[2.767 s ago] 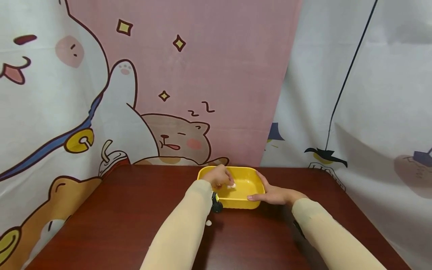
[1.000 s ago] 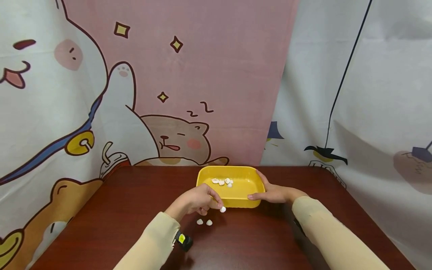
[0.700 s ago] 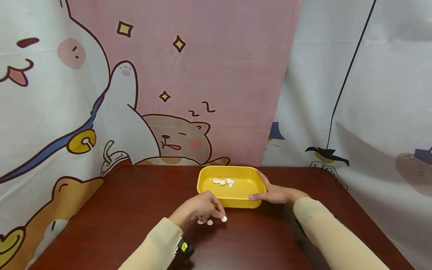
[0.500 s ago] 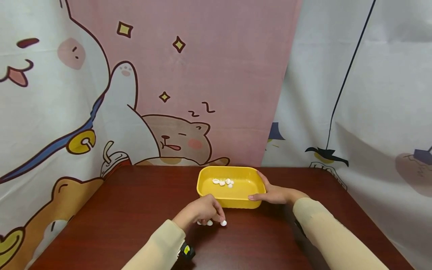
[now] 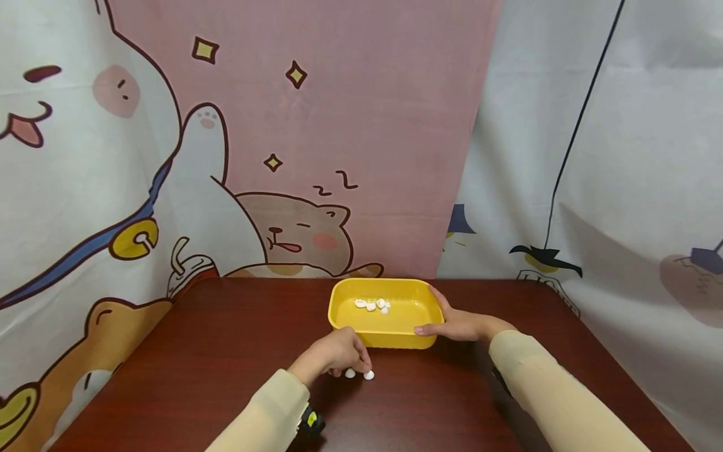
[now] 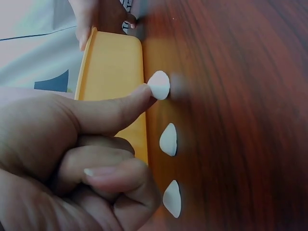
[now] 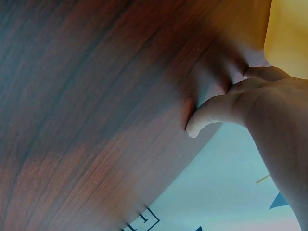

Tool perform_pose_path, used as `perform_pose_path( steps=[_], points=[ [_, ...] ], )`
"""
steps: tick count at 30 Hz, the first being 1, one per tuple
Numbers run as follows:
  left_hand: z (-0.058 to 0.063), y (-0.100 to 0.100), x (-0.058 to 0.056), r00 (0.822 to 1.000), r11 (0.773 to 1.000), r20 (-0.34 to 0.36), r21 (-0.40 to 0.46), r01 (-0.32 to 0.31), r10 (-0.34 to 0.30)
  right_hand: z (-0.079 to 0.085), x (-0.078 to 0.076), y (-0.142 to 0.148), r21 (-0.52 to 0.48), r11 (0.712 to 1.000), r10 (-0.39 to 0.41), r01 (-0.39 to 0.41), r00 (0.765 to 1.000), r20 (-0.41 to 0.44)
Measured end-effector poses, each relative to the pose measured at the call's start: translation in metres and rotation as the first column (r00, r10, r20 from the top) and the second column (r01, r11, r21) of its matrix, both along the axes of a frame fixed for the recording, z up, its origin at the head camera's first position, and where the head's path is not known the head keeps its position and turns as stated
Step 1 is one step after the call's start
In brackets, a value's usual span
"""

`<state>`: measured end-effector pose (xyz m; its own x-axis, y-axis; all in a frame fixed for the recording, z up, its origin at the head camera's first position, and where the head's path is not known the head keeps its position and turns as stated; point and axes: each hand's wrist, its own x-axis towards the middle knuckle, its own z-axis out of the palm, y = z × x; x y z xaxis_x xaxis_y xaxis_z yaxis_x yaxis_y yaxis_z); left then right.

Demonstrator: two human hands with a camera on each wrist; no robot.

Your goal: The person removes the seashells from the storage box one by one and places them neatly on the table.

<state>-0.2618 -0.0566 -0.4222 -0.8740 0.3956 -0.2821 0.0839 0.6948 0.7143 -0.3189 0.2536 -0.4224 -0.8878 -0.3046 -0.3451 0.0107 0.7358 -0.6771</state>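
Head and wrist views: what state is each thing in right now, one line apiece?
Yellow box: upright, open-topped, standing on the table.
White pieces in the box: lying close together on its floor.
Two loose white pieces: on the table, apart from each other.
Third white piece: at the left fingertips; table contact unclear.
Left hand: pinching the third piece.
Right hand: holding the box's right end.

Cartoon cloth (image 5: 361, 113) behind a dark table (image 5: 226, 351)

I look out on the creased cloth, pink in the middle and white at both sides. To the left, a large white animal (image 5: 73, 176) wears a yellow bell (image 5: 127, 245); beside it a brown animal (image 5: 294, 220) sleeps beneath diamond stars (image 5: 273, 162). A black line (image 5: 590, 94) slants down the right side. The table's reddish-brown wood grain catches a soft sheen.
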Motion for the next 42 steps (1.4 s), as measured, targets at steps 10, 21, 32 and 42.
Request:
perform_pose_path(
  steps=[10,21,32,42],
  points=[
    [-0.002,-0.001,0.0,0.996,0.998,-0.093,-0.053,-0.018,0.013,0.0,0.001,-0.001,-0.028,1.0,-0.001,0.002,1.0,0.011],
    [0.009,-0.014,-0.002,1.0,0.992,-0.005,0.127,0.026,-0.026,0.0,-0.001,-0.002,-0.007,1.0,-0.007,0.007,1.0,0.006],
    [0.023,-0.03,-0.035,0.942,0.95,-0.255,0.274,-0.147,0.219,0.002,0.001,-0.001,-0.01,1.0,-0.006,0.006,1.0,0.008],
    [0.005,-0.033,-0.05,0.828,0.907,-0.404,0.325,-0.268,0.389,0.001,0.001,-0.002,-0.018,1.0,-0.002,0.002,1.0,0.005]
  ],
)
